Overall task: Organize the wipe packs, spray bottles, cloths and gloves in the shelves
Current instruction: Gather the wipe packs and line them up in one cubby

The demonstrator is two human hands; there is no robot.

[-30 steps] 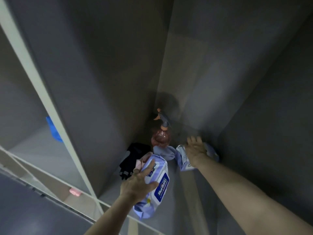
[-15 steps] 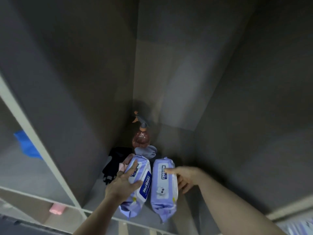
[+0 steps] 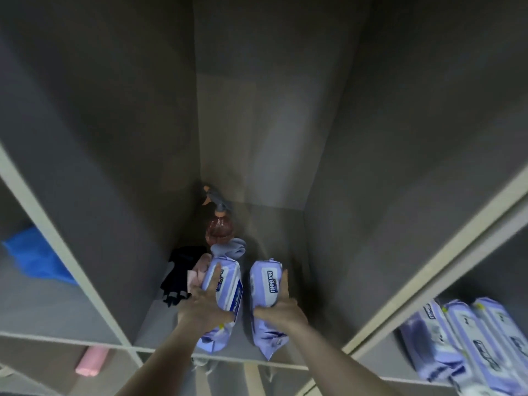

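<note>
Two purple wipe packs stand side by side on the floor of a grey shelf compartment [image 3: 285, 358]. My left hand [image 3: 204, 305] grips the left wipe pack [image 3: 228, 284]. My right hand [image 3: 278, 305] grips the right wipe pack [image 3: 264, 284]. Behind them in the back left corner stands a pink spray bottle [image 3: 219, 228] with a grey trigger head. A grey cloth [image 3: 233, 248] lies in front of the bottle. Black gloves [image 3: 178, 274] and a pink cloth [image 3: 197, 274] lie left of the left pack.
Several more purple wipe packs [image 3: 468, 347] stand in the compartment to the right. A blue cloth [image 3: 37, 257] lies in the left compartment. A pink item [image 3: 91, 361] sits on the shelf below left. Grey walls enclose the middle compartment.
My right hand pulled the right wipe pack forward from the back and now holds it upright beside the left pack. My view swung left to right, revealing the packs in the right compartment.
</note>
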